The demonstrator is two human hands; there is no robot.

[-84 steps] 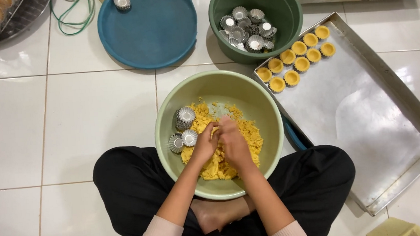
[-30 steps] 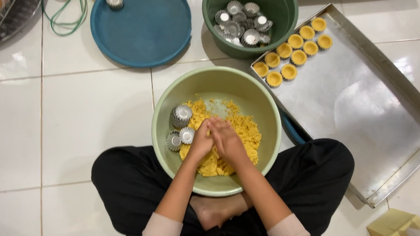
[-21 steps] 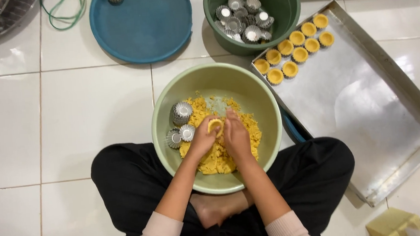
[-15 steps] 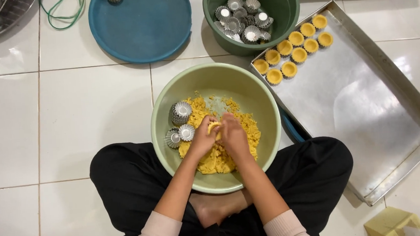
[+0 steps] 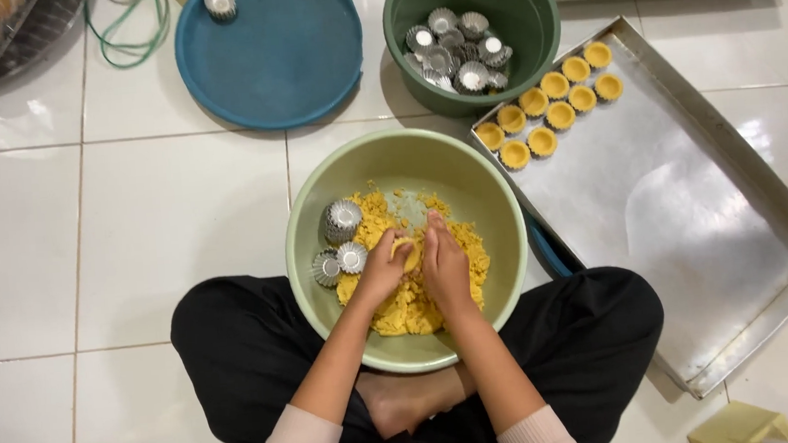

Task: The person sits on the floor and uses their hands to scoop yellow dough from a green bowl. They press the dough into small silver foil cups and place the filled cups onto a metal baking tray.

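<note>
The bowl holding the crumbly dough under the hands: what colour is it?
Pale green bowl, seen in the head view; the dough inside is yellow.

Person sits cross-legged, black trousers, one bare foot showing between the knees. Both forearms run forward from pale pink sleeves and converge over the light green bowl, wrists above its near rim. Left hand is curled, fingers bent inward around a small yellow piece, knuckles up. Right hand is just beside it, fingers straighter and pointing away from the body, pressed in against the left hand's fingertips.
</note>
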